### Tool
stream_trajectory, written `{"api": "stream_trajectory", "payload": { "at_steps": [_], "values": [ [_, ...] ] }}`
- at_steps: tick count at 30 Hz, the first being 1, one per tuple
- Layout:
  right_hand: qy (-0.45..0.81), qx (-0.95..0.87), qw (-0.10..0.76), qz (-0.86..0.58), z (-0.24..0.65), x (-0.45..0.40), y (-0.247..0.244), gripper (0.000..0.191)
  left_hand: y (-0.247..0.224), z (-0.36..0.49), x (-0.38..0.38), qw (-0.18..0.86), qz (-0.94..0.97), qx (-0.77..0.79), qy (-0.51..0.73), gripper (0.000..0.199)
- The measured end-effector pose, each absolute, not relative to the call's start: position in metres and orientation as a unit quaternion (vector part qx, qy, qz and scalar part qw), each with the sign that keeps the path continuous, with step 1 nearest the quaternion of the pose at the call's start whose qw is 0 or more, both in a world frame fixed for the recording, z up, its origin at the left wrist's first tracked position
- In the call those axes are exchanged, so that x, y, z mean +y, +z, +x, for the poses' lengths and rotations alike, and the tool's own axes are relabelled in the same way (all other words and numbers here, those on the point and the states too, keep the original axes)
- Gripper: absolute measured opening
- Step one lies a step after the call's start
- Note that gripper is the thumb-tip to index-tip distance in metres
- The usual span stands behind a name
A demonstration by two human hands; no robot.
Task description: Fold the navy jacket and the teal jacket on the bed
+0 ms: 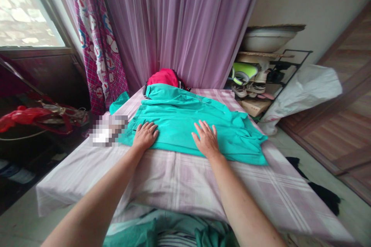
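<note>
A teal garment lies spread across the checked cloth of the table, its far part rumpled against a red bundle. My left hand rests palm down on its left part, fingers spread and holding nothing. On the right-hand half, my right hand presses flat with its fingers apart. Creases run over the garment's right end. What kind of garment it is, I cannot tell for sure.
The pale checked tablecloth drapes over the table's edges. A red bundle sits at the far end, before the purple curtain. At right stand a rack with shoes and a white sack. A blurred patch covers something at left.
</note>
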State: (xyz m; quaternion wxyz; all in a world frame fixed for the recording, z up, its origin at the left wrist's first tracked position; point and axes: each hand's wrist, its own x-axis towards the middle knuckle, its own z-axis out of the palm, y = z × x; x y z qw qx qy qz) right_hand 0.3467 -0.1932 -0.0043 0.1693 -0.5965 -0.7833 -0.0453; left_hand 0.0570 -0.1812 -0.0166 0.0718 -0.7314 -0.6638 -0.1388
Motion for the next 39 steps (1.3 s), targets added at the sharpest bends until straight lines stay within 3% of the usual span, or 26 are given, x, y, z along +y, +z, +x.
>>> {"api": "stream_trajectory", "payload": {
  "at_steps": [5,13,20,39],
  "values": [
    [0.034,-0.798,0.091,-0.595,0.338,-0.193,-0.013,0.051,-0.011,0.056,-0.180,0.052,-0.727,-0.676,-0.113,0.046],
    [0.029,-0.796,0.093,-0.597,0.339,-0.192,-0.015,0.052,-0.004,0.104,-0.183,0.072,-0.744,-0.650,-0.141,0.042],
    [0.024,-0.794,0.096,-0.599,0.339,-0.194,-0.015,0.051,-0.017,0.165,-0.193,0.017,-0.785,-0.600,-0.152,0.050],
    [0.020,-0.796,0.102,-0.596,0.341,-0.194,-0.019,0.050,-0.022,0.074,-0.203,0.055,-0.738,-0.658,-0.140,0.050]
  ]
}}
